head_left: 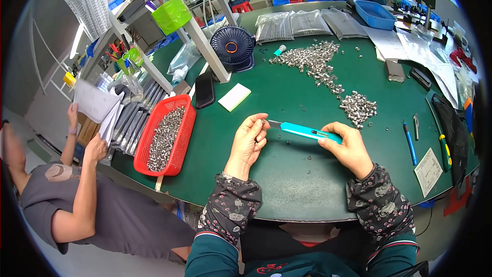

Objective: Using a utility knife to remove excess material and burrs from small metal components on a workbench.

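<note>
In my right hand [351, 149] is a utility knife [302, 131] with a teal handle, its blade out and pointing left. The blade tip reaches the fingertips of my left hand [246, 143], which pinch a small metal piece [264, 122], mostly hidden by the fingers. Both hands are above the green tabletop [287, 190]. Beyond them lie a large pile of small metal sleeves [312, 61] and a smaller heap of the same kind [357, 107]. Left of my left hand stands a red plastic basket [180, 146] holding many small metal parts.
A black phone [205, 90], a pale notepad [234, 97] and a blue fan [232, 46] stand left. On the right lie a blue pen [410, 143], a screwdriver [444, 151] and a paper slip [428, 172]. A person [97, 200] holding papers stands close at left.
</note>
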A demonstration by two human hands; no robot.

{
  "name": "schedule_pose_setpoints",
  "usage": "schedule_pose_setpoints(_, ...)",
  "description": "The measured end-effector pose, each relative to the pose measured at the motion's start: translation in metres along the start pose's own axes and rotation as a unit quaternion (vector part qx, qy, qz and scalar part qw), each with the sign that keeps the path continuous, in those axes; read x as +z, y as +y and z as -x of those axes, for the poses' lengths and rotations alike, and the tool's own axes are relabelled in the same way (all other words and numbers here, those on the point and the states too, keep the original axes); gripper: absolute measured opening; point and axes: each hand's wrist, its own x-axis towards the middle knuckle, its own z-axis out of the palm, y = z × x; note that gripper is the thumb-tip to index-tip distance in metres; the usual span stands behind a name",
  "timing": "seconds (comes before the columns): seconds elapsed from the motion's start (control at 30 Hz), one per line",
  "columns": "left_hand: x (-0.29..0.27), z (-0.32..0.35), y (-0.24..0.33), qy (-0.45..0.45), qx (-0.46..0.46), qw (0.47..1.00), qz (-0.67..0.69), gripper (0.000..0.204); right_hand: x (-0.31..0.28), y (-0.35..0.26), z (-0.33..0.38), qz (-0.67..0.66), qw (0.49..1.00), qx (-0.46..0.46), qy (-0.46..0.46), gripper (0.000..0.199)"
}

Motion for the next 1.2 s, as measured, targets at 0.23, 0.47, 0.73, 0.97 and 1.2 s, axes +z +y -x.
schedule_pose_setpoints(0.23,-0.002,-0.001,-0.003,-0.008,0.016,1.000,-0.022,0.013,-0.002,-0.005,0.001,-0.042,0.997,0.048,-0.038,0.028)
schedule_pose_setpoints(0.47,0.007,0.002,-0.002,-0.010,0.046,0.996,-0.069,0.011,-0.002,-0.004,0.000,-0.085,0.990,0.086,-0.077,0.024)
schedule_pose_setpoints(0.73,0.006,0.001,-0.005,0.038,0.062,0.988,-0.134,0.011,0.005,-0.021,0.010,0.127,0.987,-0.070,0.072,0.024)
schedule_pose_setpoints(0.97,0.005,0.001,-0.005,0.071,0.048,0.992,-0.092,0.012,0.003,-0.018,0.008,0.123,0.977,-0.130,0.119,0.022)
schedule_pose_setpoints(1.2,0.005,0.002,-0.004,0.065,0.052,0.992,-0.093,0.012,0.004,-0.011,0.007,0.072,0.996,-0.044,0.034,0.026)
